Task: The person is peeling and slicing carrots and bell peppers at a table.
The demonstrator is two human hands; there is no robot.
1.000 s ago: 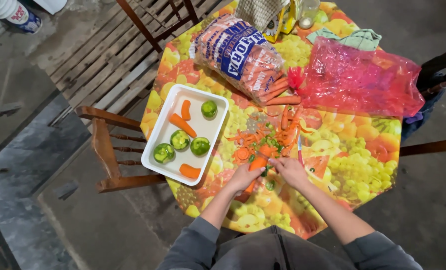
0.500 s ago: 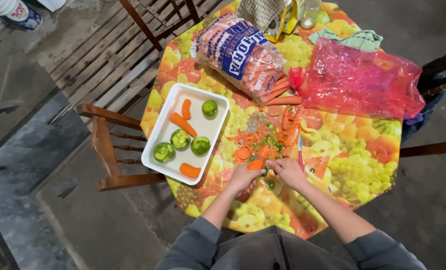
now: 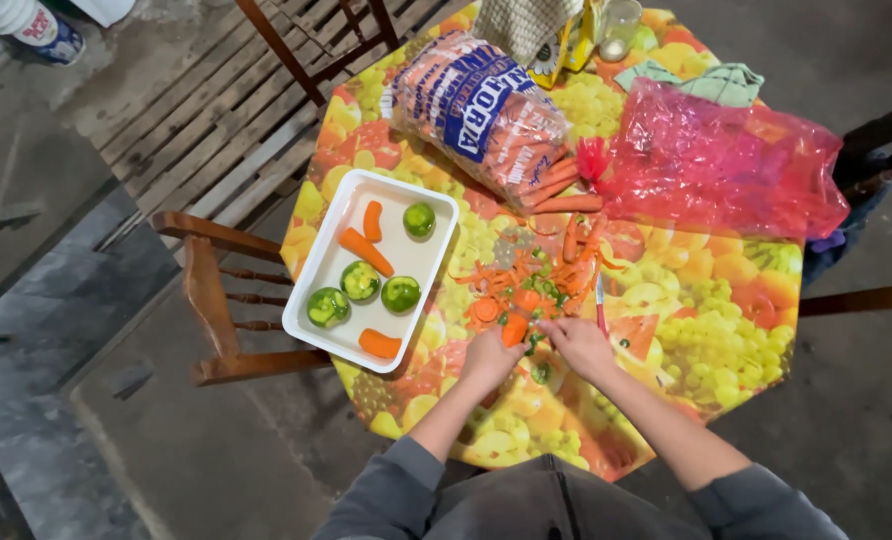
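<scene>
Hands at the near edge of a worktop (image 3: 726, 330) covered in a fruit-print cloth. Left hand (image 3: 488, 358) has its grip closed on a short carrot piece (image 3: 514, 330), held just above the cloth beside a heap of carrot peelings (image 3: 526, 280). Right hand (image 3: 578, 345) lies next to it, fingers curled; what its grip encloses cannot be told. White tray (image 3: 338, 345), to the left, holds carrot pieces and halved green vegetables. Bag of carrots (image 3: 481, 110) and pink plastic bag (image 3: 716, 160) lie at the far side. Wooden chair (image 3: 206, 300) stands just beside the tray's edge.
</scene>
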